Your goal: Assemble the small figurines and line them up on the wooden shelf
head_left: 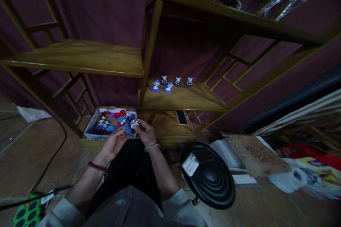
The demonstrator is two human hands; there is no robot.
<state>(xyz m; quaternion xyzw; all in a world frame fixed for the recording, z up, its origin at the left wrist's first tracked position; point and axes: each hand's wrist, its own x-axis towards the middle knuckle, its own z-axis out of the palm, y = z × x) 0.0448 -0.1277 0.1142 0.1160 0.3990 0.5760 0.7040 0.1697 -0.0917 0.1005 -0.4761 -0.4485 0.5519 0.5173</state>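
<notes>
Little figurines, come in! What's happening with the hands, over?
Right hand pinching a small figurine, left hand at a blue piece. Open box in front, red discs inside. Five figurines on the shelf. Nothing seen blocking the hands.

Dim rm; dk maroon wall (112,14) behind wdn shelving (80,55); tiled flr (23,149), rnd blk stool (213,184).
</notes>
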